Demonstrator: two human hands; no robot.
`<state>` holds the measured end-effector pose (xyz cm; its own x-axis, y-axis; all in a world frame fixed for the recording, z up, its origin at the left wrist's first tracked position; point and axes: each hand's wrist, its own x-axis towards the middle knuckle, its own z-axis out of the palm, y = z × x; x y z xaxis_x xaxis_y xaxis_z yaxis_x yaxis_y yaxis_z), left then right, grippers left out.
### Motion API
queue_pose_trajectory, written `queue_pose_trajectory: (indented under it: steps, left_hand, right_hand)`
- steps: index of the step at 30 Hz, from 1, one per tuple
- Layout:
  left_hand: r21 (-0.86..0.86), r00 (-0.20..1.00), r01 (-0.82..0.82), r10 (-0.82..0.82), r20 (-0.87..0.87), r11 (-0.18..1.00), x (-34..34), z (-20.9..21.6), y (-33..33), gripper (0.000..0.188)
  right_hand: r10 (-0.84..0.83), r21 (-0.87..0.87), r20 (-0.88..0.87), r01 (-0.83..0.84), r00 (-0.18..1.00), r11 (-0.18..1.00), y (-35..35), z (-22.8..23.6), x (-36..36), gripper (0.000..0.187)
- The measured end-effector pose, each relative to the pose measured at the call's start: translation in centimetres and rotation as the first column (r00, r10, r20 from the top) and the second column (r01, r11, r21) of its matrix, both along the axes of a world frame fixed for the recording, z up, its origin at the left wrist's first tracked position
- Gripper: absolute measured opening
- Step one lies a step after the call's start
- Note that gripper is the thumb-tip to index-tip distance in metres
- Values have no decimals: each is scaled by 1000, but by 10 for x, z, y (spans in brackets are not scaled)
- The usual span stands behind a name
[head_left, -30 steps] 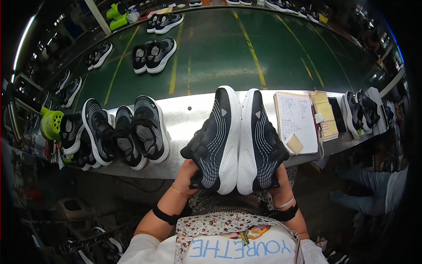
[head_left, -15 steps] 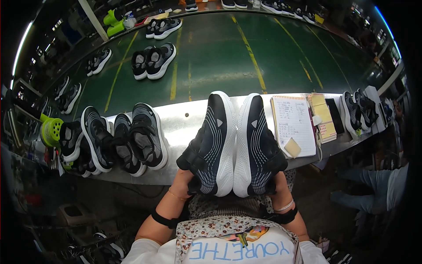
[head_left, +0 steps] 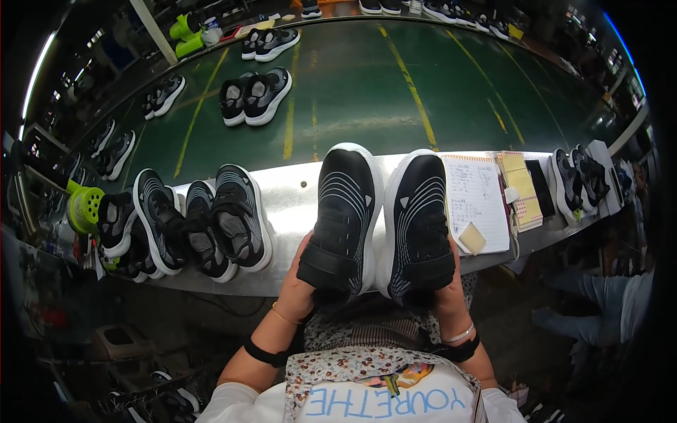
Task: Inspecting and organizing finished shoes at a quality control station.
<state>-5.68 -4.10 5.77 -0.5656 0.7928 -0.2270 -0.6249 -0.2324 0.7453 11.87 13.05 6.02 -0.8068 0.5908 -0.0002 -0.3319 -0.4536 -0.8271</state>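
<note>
Held up side by side in front of me is a pair of black sneakers with white soles, thin pale curved lines and wide straps. My left hand grips the left sneaker around its heel end, fingers partly hidden behind it. Around the heel end of the right sneaker is my right hand, mostly covered by the shoe. Both toes point away from me, and the uppers and straps face up. A narrow gap runs between the white soles.
Several matching sneakers stand on the metal ledge at left, beside a lime-green perforated object. A written notebook lies at right, with another pair beyond it. More pairs rest on the green belt.
Both sneakers have been turned in my hands: their sole sides faced up before, and now the uppers and straps show. Their toes are slightly farther apart.
</note>
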Motion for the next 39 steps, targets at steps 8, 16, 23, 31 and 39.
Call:
queue_pose_trajectory:
  steps: [8, 16, 23, 31, 39]
  left_hand:
    - [21, 774, 29, -9, -633, 999, 4, -34, 0, 83]
    - [43, 719, 29, 9, -695, 999, 4, -25, 3, 81]
    - [16, 564, -3, 15, -826, 1000, -2, -24, 2, 85]
    - [62, 640, 28, 29, -768, 998, -2, -25, -2, 78]
    - [85, 546, -24, 84, -833, 996, -10, 0, -6, 83]
  right_hand:
    - [-86, 492, 93, 30, 992, 870, 1, -21, 4, 76]
    - [-131, 621, 33, 83, 991, 779, 0, -19, 0, 78]
    - [-139, 660, 34, 82, 990, 747, -2, -21, -2, 79]
    - [-155, 695, 51, 77, 987, 715, -7, -14, -7, 79]
    - [-288, 857, 23, 129, 957, 499, -6, 3, -12, 74]
